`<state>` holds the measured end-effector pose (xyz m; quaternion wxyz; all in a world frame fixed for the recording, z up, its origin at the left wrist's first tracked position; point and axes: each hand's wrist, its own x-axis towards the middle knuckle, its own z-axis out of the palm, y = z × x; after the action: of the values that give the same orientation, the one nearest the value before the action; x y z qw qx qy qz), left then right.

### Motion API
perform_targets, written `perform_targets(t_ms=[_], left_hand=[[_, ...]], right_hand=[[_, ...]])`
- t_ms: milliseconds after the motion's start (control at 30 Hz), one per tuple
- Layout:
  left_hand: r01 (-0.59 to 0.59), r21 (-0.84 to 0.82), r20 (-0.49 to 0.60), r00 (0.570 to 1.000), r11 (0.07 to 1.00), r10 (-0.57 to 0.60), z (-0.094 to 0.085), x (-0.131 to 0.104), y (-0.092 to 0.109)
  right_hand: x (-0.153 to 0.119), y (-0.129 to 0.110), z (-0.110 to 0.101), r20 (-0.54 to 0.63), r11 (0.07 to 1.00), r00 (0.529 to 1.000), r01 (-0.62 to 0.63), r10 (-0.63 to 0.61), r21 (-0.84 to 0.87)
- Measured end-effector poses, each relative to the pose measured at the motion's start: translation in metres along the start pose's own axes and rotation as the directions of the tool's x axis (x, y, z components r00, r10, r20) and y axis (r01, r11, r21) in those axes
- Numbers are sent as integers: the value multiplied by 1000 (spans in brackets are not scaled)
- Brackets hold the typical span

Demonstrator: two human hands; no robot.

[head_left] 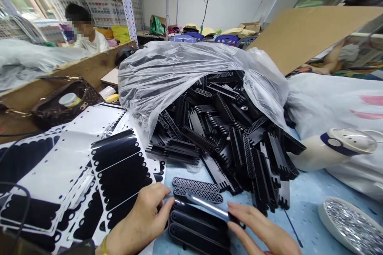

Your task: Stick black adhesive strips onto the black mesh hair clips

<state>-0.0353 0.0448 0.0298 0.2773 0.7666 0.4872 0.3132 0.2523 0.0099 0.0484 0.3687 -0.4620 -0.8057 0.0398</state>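
Observation:
Several long black plastic pieces [199, 227] lie side by side on the blue table, low in the view. My left hand [143, 217] pinches at the left end of the upper piece, thumb and forefinger close together. At the right end of a shiny black piece [208, 206], my right hand [259, 227] has its thumb and fingers closed on it. Just above lie two pieces with a lattice surface [196, 189]. A large heap of black parts [221, 127] spills from a clear plastic bag [179, 59] behind.
Sheets with black stickers [122, 171] cover the left side. A bowl of small metal parts [353, 223] stands at the right, below a white and blue device [338, 147]. A brown handbag [66, 101] and a seated person [86, 32] are at the left.

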Motion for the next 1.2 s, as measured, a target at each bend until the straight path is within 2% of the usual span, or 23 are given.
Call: perform_targets(t_ms=[133,267,367,433,700,1200], left_hand=[[-7,2,-40,999,1000,7,2,9,-4],[-8,-30,-13,1000,1000,7,3,12,-4],[33,-70,20,999,997,-32,4,14,-3],[52,-85,32,998,995,-49,4,14,-2],[95,-161,39,995,982,-90,3,17,-1],[59,-141,18,998,988,-57,5,16,-3]], right_hand=[[15,13,13,-58,1000,998,7,-5,29],[19,17,21,27,996,1000,-1,-2,89],[21,15,20,112,995,994,0,-11,98],[25,12,18,129,993,992,-7,-8,116],[40,6,17,136,992,991,-22,6,122],[36,7,23,142,995,990,0,-13,95]])
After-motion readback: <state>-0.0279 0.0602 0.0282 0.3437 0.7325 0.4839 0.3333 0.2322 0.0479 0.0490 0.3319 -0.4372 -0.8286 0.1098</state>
